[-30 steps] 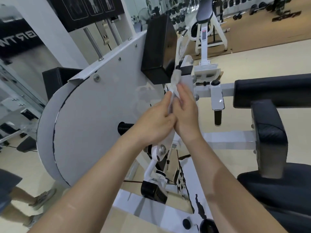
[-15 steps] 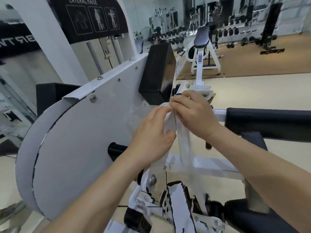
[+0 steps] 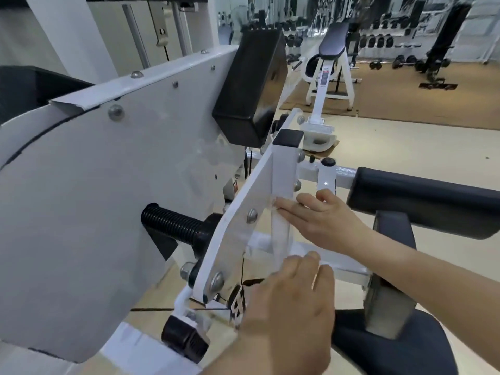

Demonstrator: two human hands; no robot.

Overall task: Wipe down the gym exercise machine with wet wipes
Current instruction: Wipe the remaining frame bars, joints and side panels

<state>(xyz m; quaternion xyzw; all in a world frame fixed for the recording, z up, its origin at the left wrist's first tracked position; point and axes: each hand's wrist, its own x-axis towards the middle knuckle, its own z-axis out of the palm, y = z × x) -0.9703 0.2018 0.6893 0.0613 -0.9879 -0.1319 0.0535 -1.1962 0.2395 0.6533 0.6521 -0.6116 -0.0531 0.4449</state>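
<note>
White, thin and nearly lost against white paint, the wet wipe (image 3: pixel 281 234) is seen as a pale strip laid down the face of the upright post (image 3: pixel 284 169) of the exercise machine (image 3: pixel 81 212), between the two hands. The right hand (image 3: pixel 322 220) is spread, its fingers (image 3: pixel 286 205) straight and pressed flat on the strip's upper end against the post, the thumb lifted clear. The left hand (image 3: pixel 289 301) is lower and nearer the camera, its back turned to the lens, with fingers curled where the strip's lower end disappears. Whether the wipe is pinched there cannot be told, since the fingertips are hidden. The hands are held apart, one above the other along the post.

The wipe is judged to be light, limp and damp. It can be expected to cling to smooth paint and to bunch or twist if dragged by a single corner. It is best taken at both ends and kept taut, or folded into a pad and driven under flat fingers. The post looks to be stiff painted steel, so firm pressure should be borne without harm. Care is called for beside the pivot plate (image 3: pixel 238 231) — its edge and the bolt heads (image 3: pixel 252 215) are places where so thin a sheet could be caught or torn.
</note>
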